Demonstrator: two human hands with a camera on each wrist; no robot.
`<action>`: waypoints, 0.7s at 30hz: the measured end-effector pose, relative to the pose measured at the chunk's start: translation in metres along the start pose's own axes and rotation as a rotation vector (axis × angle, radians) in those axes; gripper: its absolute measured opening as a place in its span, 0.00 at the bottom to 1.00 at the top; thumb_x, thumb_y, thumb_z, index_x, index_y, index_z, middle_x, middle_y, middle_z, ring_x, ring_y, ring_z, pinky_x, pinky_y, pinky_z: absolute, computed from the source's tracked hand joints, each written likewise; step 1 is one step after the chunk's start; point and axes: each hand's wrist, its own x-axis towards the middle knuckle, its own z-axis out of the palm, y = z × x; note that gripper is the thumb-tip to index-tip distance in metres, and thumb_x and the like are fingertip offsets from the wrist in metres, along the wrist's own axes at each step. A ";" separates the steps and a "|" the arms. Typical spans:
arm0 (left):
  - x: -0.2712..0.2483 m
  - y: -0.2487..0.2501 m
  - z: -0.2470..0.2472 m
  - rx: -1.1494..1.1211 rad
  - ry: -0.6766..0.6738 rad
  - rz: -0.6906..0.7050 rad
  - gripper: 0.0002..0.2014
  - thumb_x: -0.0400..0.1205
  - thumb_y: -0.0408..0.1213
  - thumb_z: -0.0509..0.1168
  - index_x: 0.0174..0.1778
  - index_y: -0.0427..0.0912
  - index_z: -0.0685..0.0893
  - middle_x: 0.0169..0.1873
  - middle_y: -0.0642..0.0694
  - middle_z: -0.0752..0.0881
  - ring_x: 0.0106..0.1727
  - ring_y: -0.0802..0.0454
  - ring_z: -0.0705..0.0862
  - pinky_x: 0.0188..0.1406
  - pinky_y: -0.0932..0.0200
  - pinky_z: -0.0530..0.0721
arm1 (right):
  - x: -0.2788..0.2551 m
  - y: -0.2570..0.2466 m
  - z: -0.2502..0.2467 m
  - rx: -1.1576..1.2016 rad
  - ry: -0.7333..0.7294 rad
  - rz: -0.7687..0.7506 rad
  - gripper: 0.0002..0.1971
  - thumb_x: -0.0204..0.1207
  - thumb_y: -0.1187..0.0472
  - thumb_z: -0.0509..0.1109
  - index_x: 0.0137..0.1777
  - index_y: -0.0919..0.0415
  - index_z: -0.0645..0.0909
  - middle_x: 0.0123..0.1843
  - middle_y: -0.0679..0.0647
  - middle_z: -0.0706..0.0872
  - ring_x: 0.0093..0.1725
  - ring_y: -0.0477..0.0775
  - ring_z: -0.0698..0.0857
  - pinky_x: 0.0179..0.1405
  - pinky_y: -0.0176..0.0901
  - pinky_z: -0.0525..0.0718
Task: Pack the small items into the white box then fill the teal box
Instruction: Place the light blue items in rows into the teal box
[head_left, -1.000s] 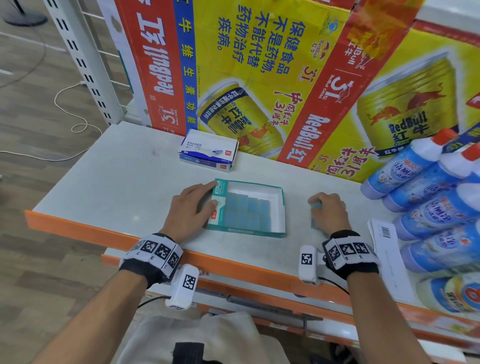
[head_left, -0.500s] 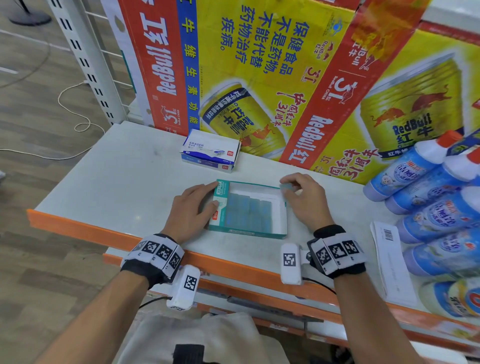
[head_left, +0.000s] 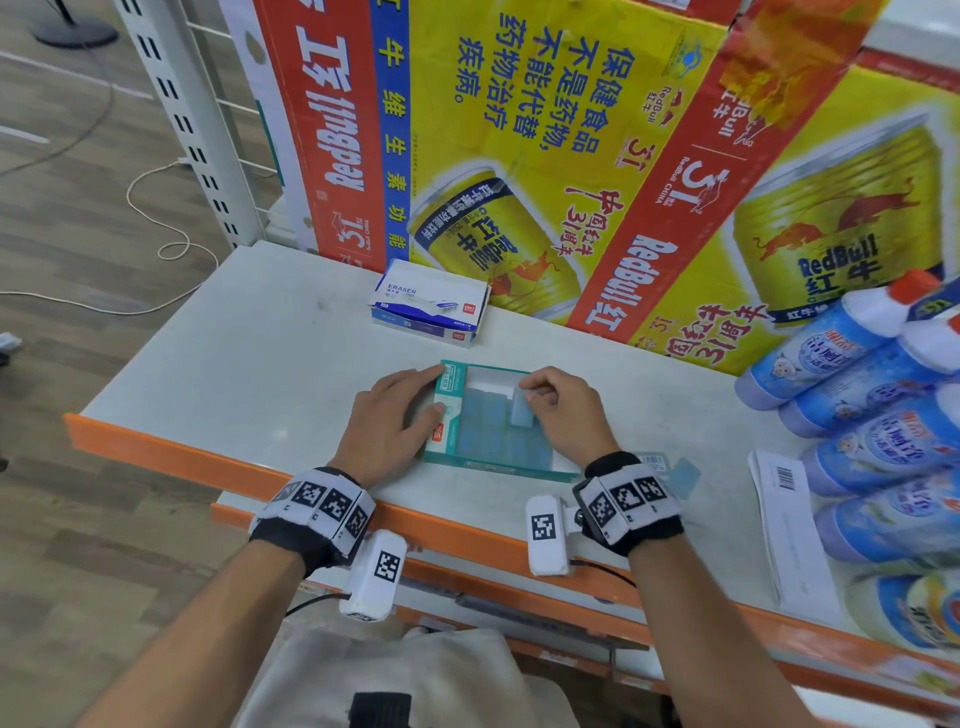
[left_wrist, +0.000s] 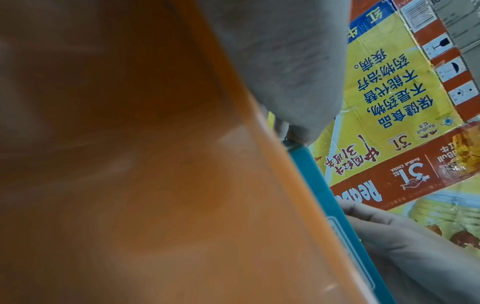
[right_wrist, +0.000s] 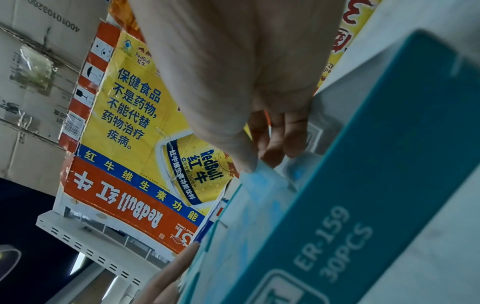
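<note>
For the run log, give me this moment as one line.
left hand: steadies teal box | right hand: pinches blue eraser over box | step: placing eraser

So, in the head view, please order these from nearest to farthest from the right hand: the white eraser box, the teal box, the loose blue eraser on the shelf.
From the right hand:
1. teal box, directly under it.
2. loose blue eraser, to the right, by the wrist.
3. white eraser box, behind on the left, against the cardboard.

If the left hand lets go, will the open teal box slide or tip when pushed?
The teal box looks low and flat, so it would probably slide on the smooth shelf, not tip. Thin card walls may flex. The left hand at its end likely steadies it.
</note>
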 end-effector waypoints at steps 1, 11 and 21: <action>0.000 0.000 0.000 0.000 0.001 0.000 0.27 0.79 0.55 0.52 0.76 0.56 0.69 0.72 0.54 0.75 0.72 0.56 0.70 0.69 0.54 0.64 | 0.000 0.001 0.000 -0.016 -0.013 0.006 0.07 0.78 0.68 0.66 0.51 0.62 0.85 0.50 0.55 0.87 0.40 0.43 0.79 0.39 0.19 0.73; 0.000 -0.002 0.000 -0.005 -0.004 0.003 0.27 0.79 0.55 0.52 0.76 0.57 0.68 0.72 0.55 0.75 0.72 0.56 0.70 0.69 0.53 0.65 | -0.001 0.003 0.005 -0.132 -0.025 -0.029 0.07 0.76 0.68 0.68 0.51 0.61 0.85 0.47 0.53 0.81 0.35 0.38 0.76 0.40 0.12 0.70; 0.000 0.001 -0.001 -0.036 -0.015 -0.004 0.27 0.79 0.54 0.53 0.76 0.56 0.69 0.71 0.55 0.76 0.72 0.55 0.71 0.71 0.46 0.68 | -0.004 0.003 -0.002 -0.154 -0.041 -0.037 0.13 0.77 0.65 0.68 0.60 0.58 0.85 0.48 0.52 0.79 0.45 0.46 0.78 0.47 0.24 0.68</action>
